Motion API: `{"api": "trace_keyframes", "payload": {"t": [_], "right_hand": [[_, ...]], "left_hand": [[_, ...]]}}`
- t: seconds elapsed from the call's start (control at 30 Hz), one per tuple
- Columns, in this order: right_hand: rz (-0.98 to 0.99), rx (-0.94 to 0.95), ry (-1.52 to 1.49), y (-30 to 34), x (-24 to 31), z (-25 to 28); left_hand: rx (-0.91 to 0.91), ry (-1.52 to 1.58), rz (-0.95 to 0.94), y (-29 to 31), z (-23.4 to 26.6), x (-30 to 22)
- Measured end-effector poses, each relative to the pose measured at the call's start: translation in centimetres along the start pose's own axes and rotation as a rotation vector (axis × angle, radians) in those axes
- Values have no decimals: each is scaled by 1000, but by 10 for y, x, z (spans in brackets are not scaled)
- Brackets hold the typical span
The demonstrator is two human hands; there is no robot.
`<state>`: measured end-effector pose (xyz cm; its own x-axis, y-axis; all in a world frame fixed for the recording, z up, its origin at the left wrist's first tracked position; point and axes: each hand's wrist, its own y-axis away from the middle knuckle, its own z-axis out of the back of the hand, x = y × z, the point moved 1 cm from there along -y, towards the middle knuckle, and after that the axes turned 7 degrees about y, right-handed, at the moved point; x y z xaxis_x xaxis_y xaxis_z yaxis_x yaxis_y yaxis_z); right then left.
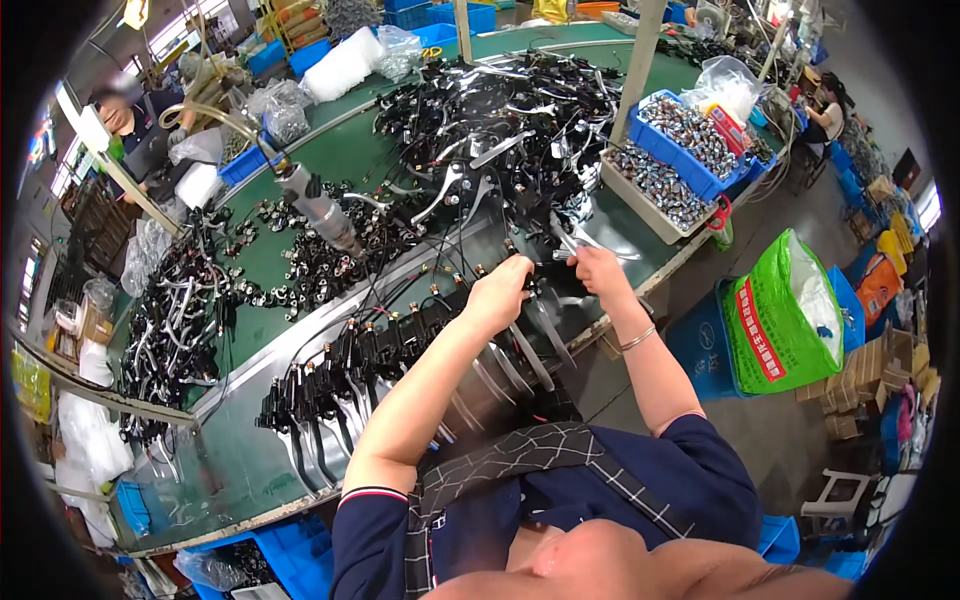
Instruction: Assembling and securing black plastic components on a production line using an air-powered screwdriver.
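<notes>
Both hands work over the near edge of a green-topped bench. My left hand [500, 293] is closed around the black end of a brake lever at the right end of a row. My right hand [603, 275], with a bangle at its wrist, is closed on a silver brake lever [567, 240]; part of it is hidden by the fingers. To the left stands the row of brake levers [345, 375], black housings up and silver blades toward me. Beyond my hands a large heap of brake levers [500, 120] with black cables covers the bench.
A powered screwdriver [325, 215] hangs above small black clamps [330, 260]. At right, a blue bin [685, 150] of small metal parts sits on a pale tray [650, 190]. A green bag [770, 320] stands beside the bench. Co-workers sit at far left and far right.
</notes>
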<state>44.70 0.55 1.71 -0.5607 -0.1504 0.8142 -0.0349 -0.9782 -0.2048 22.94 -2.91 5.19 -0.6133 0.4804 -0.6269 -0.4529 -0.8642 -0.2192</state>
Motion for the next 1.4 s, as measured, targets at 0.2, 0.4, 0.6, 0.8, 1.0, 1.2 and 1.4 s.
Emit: {"api": "trace_keyframes", "payload": {"t": [0.2, 0.4, 0.6, 0.8, 1.0, 1.2, 1.4], "right_hand": [[-385, 381, -723, 43, 26, 11], [-403, 334, -601, 88, -8, 9], [-279, 333, -268, 82, -12, -3], [99, 115, 427, 79, 11, 0], [250, 52, 605, 72, 27, -23], [259, 29, 551, 64, 6, -21], [314, -7, 536, 66, 10, -16]], "left_hand": [[-29, -28, 70, -3, -14, 9], [-8, -174, 40, 4, -10, 2], [-174, -377, 5, 18, -11, 8], [35, -424, 177, 29, 14, 12], [-198, -549, 193, 18, -13, 19], [-318, -589, 92, 23, -25, 22], [-207, -388, 109, 30, -6, 19]]}}
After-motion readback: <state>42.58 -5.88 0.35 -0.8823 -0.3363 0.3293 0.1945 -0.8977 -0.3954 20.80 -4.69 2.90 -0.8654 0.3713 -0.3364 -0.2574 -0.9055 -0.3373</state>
